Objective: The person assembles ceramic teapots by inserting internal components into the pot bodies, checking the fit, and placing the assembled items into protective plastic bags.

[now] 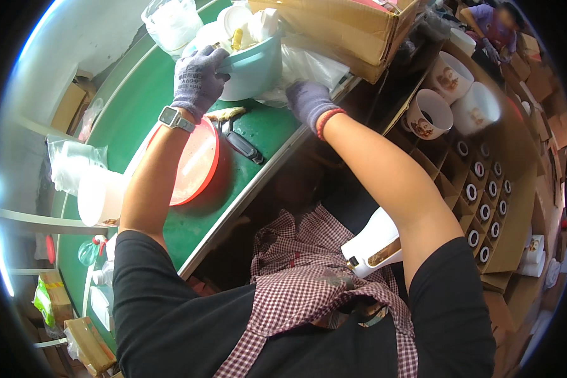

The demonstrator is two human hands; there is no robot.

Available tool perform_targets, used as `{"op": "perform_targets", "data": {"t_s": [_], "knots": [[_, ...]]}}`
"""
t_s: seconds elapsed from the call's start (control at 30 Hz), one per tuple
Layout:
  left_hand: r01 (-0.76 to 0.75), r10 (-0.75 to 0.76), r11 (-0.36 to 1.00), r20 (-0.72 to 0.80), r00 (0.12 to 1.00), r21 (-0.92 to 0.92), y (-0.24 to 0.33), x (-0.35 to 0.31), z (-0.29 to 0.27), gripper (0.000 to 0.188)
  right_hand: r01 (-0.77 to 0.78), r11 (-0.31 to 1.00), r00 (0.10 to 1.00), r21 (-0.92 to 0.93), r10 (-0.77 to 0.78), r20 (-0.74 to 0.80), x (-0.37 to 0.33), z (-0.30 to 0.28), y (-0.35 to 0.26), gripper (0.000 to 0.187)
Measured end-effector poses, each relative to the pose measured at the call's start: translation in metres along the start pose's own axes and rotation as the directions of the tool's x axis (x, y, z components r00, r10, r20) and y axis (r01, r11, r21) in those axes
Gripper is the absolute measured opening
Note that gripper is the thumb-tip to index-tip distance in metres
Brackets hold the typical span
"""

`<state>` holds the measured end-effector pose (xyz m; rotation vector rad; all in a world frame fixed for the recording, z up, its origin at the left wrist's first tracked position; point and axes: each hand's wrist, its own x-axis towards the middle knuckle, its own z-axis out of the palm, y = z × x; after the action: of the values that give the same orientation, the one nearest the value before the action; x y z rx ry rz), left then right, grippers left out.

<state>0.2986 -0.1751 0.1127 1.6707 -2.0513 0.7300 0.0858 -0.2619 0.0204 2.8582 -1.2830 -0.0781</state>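
Observation:
My left hand, in a grey glove, is closed on the near left rim of a light blue basin. White plastic pieces and a small yellow-gold part fill the basin. Beside it, over the table edge, is my gloved right hand, its fingers curled next to clear plastic film; whatever they hold is hidden. A red shallow tray lies under my left forearm, near a dark-handled tool. In my lap rests a white tapered object with a brownish patch.
The green table has a pale raised edge. A cardboard box stands at the far side. On my right, a divided carton holds white ring-topped items, with printed white cups above. A person is at the far right.

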Motion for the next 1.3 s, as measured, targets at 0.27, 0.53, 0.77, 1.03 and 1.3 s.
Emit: {"op": "perform_targets", "data": {"t_s": [0.27, 0.53, 0.77, 1.03, 1.3], "knots": [[0.08, -0.085, 0.993, -0.068, 0.994, -0.084, -0.023, -0.013, 0.019, 0.038, -0.02, 0.959, 0.999, -0.282, 0.012, -0.031, -0.037, 0.001, 0.08, 0.018], [0.043, -0.06, 0.993, 0.149, 0.987, 0.114, -0.002, -0.02, 0.037, 0.039, 0.018, 0.999, 0.973, -0.037, -0.009, 0.229, -0.063, -0.046, 0.068, 0.038], [0.075, -0.122, 0.984, 0.306, 0.944, 0.162, 0.013, -0.01, 0.004, 0.047, -0.103, 0.994, 0.965, -0.024, 0.094, -0.244, -0.067, -0.045, 0.014, 0.046], [0.27, -0.494, 0.387, 0.049, 0.868, -0.882, 0.122, -0.037, -0.044, 0.045, 0.015, 0.771, 0.967, 0.637, 0.151, -0.205, -0.077, -0.065, 0.07, 0.019], [0.676, -0.036, -0.545, 0.82, 0.572, -0.496, 0.259, -0.13, -0.027, 0.034, -0.188, 0.978, 0.952, -0.089, 0.16, -0.26, -0.063, -0.001, 0.026, 0.036]]}}
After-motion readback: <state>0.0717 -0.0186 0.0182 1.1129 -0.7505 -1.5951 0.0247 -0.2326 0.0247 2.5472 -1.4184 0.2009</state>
